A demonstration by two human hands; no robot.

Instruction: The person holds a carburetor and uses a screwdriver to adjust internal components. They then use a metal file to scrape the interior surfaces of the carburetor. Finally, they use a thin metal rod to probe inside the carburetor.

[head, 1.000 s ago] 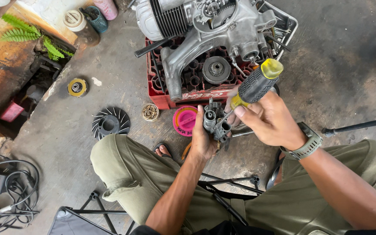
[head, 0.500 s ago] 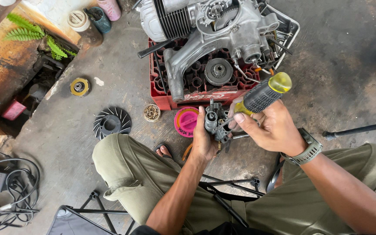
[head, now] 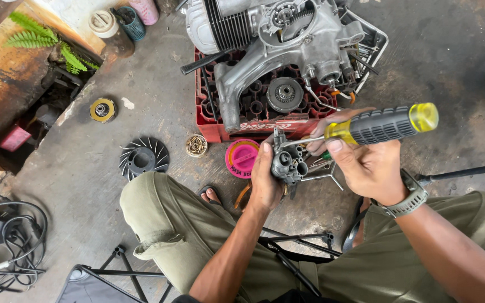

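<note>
The carburettor (head: 288, 163) is sitting in the person's left hand (head: 265, 182), held up above the knees and just in front of the red crate (head: 214, 130); it is a small, grimy grey metal casting with round bores and a short stub sticking up from its top. The left hand is wrapping closed around its side and back. The right hand (head: 369, 165) is gripping a screwdriver (head: 377, 126) by its black ribbed handle with a yellow cap, the slim shaft lying nearly level and reaching into the top of the carburettor. A watch (head: 411, 199) is showing on that wrist. Behind, a grey finned engine (head: 276, 39) is resting on the crate. On the concrete floor (head: 158, 101) a pink lid (head: 241, 159) is lying near the hand, and a black fan wheel (head: 143, 158) farther left.
</note>
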